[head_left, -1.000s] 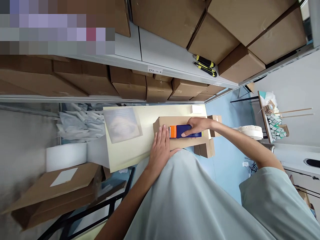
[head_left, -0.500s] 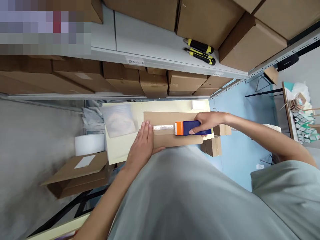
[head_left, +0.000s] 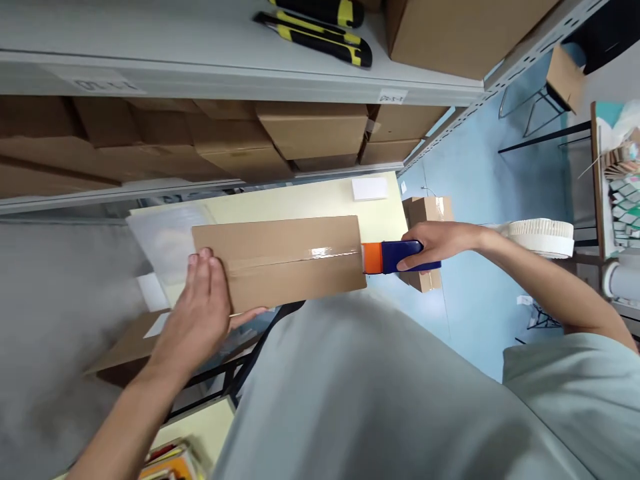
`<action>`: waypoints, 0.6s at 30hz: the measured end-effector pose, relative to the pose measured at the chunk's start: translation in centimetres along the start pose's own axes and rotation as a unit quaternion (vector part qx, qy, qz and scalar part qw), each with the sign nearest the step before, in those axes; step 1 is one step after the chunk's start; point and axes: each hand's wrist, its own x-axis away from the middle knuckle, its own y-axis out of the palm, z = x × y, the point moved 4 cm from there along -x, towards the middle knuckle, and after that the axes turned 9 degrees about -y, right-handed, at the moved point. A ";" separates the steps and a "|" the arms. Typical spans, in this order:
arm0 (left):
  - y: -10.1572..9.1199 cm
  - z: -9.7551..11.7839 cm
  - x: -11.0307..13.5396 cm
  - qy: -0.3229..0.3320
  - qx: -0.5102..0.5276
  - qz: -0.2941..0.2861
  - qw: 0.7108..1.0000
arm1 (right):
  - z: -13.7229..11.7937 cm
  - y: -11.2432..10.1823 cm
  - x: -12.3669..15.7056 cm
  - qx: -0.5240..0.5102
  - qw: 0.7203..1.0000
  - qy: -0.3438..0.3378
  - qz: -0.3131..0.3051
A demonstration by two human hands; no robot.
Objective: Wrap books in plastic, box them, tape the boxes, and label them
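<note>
A long brown cardboard box [head_left: 280,247] lies on the pale yellow table, with a strip of clear shiny tape running along its top seam. My left hand [head_left: 207,293] rests against the box's left end, its fingers laid flat and the thumb stretched along the near side. In my right hand [head_left: 430,247] is a blue and orange tape dispenser [head_left: 400,257], gripped by its blue body. The orange head touches or nearly touches the right end of the box. My palm hides part of the dispenser's handle.
Beyond the table [head_left: 280,203] stands a grey shelf [head_left: 200,77] with cardboard boxes and box cutters [head_left: 320,40]. A small white box [head_left: 370,189] sits at the table's back right. Taped cartons [head_left: 427,210] are on the blue floor at right. An open carton [head_left: 130,343] stands lower left.
The tape dispenser has travelled rightward along the box from mid-seam to past its right end, laying tape. My left hand and the box appear farther left; the camera view has shifted too.
</note>
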 end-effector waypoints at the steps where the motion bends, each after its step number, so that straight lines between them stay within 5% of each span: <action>1: 0.0 0.0 -0.2 0.003 -0.001 0.002 1.000 | 0.7 -0.3 0.0 -0.003 1.000 -0.005 0.001; 8: -0.3 0.3 -1.2 0.017 -0.013 -0.003 1.000 | 4.9 -1.8 0.4 -0.060 0.998 -0.006 -0.021; 18: -0.3 0.3 -1.6 -0.025 -0.013 -0.037 0.999 | 7.5 -2.6 -0.4 -0.044 0.999 0.012 -0.023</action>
